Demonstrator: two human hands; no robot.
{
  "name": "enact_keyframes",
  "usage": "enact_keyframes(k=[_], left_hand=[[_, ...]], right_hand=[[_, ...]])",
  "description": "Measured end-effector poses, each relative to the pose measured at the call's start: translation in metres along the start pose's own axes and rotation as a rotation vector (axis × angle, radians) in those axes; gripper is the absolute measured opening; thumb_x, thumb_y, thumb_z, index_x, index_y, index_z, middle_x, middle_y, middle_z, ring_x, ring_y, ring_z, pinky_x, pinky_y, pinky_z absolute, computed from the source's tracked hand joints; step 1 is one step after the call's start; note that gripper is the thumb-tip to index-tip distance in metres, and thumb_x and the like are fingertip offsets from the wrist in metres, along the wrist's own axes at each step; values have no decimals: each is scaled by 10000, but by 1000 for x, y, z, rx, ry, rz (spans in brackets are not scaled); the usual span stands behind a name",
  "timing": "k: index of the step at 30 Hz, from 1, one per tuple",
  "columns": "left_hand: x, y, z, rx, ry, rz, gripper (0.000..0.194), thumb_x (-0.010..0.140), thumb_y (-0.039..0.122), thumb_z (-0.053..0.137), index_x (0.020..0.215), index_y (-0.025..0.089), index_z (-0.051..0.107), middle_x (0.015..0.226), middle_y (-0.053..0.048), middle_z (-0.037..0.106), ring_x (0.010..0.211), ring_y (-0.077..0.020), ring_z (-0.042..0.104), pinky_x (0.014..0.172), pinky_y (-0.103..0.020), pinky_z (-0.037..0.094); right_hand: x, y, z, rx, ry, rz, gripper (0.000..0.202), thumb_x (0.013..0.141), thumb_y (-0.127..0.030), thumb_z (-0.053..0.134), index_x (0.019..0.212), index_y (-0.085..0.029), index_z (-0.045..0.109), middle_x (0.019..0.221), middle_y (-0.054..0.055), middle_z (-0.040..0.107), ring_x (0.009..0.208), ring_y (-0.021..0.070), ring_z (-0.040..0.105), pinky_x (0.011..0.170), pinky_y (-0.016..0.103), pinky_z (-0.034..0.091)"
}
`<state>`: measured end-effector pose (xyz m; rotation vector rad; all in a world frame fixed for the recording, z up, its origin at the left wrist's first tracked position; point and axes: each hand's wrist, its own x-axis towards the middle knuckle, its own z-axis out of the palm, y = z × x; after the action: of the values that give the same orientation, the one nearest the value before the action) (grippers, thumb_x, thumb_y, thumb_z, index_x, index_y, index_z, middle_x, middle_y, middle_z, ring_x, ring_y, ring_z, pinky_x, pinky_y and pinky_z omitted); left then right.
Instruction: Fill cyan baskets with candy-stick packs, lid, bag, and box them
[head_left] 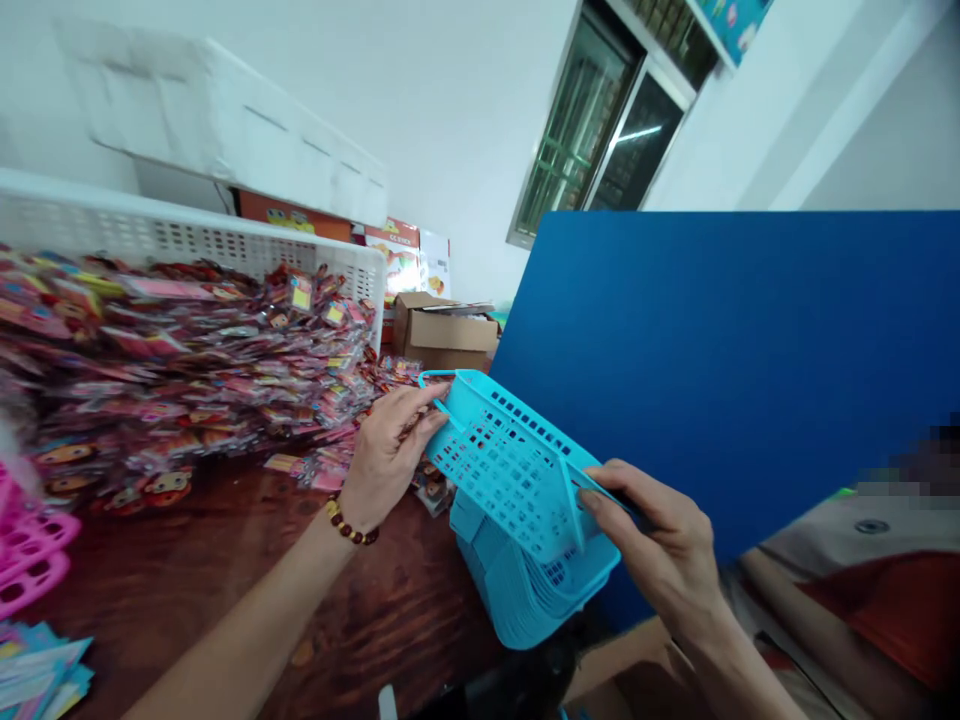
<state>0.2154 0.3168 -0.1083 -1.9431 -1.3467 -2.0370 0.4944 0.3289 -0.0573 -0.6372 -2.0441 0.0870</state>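
Turquoise plastic basket (517, 470) is tilted above a nested stack of baskets (510, 585) at the wooden table's (225, 590) edge. Left hand (386, 450) grasps its far rim and right hand (660, 555) pinches its near rim, beside a heap of packaged toys (187, 370).

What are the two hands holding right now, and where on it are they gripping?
Both grip the top blue basket of a nested stack. The left hand pinches its far rim by the handle; the right hand holds the near rim.
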Motion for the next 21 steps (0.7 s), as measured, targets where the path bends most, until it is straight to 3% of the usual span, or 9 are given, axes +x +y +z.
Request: enact_keyframes(k=[5, 8, 11, 14, 16, 21], left_hand=[[9, 26, -52, 333, 39, 260, 182, 966, 373, 568, 1004, 236, 681, 908, -13, 710, 869, -191, 598, 876, -361, 409], [9, 46, -79, 519, 52, 342, 177, 959, 364, 580, 876, 231, 663, 743, 5, 631, 756, -186, 555, 858, -396, 362], [6, 63, -101, 603, 34, 343, 205, 954, 364, 576, 807, 235, 639, 777, -23, 605, 839, -222, 522, 841, -422, 336], [0, 72, -116, 509, -78, 319, 233, 986, 347, 497, 801, 227, 572, 886, -41, 627, 909, -229, 518, 829, -413, 356], [-4, 74, -125, 456, -118, 298, 226, 998, 318, 471, 801, 223, 532, 849, -27, 609, 881, -216, 506, 812, -392, 362], [-10, 74, -148, 466, -77, 247, 151, 986, 258, 510, 846, 213, 545, 806, -7, 572, 829, -201, 471, 785, -363, 334]], right_hand=[[9, -18, 4, 178, -146, 101, 115, 888, -273, 622, 824, -216, 699, 737, -5, 648, 607, 124, 572, 542, 214, 449], [17, -34, 11, 258, -214, 141, 151, 884, -300, 617, 804, -204, 703, 725, 0, 655, 623, 135, 582, 555, 213, 462], [26, -52, 20, 301, -283, 123, 182, 880, -322, 615, 774, -202, 702, 693, -4, 646, 619, 137, 584, 567, 212, 471], [32, -68, 29, 321, -338, 84, 190, 883, -334, 617, 769, -209, 702, 697, -11, 652, 627, 132, 589, 590, 209, 472], [35, -76, 34, 348, -401, 95, 201, 890, -342, 611, 773, -206, 701, 707, -7, 656, 646, 134, 591, 597, 210, 468], [41, -88, 42, 451, -517, 172, 231, 901, -371, 601, 806, -188, 704, 742, 11, 671, 667, 137, 584, 580, 212, 458]])
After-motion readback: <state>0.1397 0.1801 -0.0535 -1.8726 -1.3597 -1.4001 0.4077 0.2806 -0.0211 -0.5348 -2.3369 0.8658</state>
